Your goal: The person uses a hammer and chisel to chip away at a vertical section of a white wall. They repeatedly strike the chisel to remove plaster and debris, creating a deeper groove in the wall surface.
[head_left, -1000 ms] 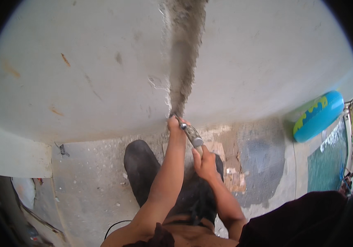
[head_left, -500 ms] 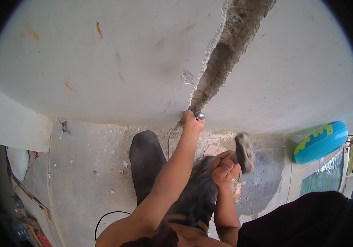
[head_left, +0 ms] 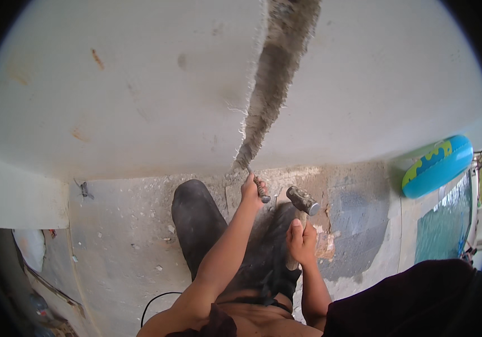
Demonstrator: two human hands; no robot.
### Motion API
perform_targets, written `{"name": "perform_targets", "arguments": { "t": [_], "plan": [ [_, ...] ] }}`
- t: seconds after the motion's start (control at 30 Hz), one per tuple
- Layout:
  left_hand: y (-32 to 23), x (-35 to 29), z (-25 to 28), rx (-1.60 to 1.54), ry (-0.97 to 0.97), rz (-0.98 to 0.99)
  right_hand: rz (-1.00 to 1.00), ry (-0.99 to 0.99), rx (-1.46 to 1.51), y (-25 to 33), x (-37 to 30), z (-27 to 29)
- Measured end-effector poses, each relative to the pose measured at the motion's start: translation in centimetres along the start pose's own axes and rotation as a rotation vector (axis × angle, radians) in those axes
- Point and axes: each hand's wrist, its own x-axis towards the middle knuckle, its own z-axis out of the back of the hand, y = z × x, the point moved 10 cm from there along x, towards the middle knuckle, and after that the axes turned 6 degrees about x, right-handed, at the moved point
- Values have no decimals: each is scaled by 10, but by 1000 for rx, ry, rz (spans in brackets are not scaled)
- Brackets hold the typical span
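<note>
Prob. mid-chiselling: our L hand (head_left: 250,192) is closed round a grey ribbed metal chisel (head_left: 261,191), tip at the low end of a rough grey wall groove (head_left: 272,76); our R hand (head_left: 302,242) grips a grey block-headed, wooden-handled hammer (head_left: 302,200), apart from the chisel. Next blow'd need a sq. hit.

A scuffed pale wall (head_left: 139,106) rises before me above a debris-flecked floor (head_left: 117,241), a dark patch (head_left: 359,216) to my right.
</note>
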Motion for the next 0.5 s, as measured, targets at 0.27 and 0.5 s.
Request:
{"name": "perform_targets", "arguments": {
  "t": [0.27, 0.5],
  "plan": [
    [-12, -16, -17, 178, 49, -127, 21, 38, -87, -5, -11, 16],
    [-54, 33, -40, -13, -52, -171, 101, 36, -70, 26, 4, 17]
  ]
}}
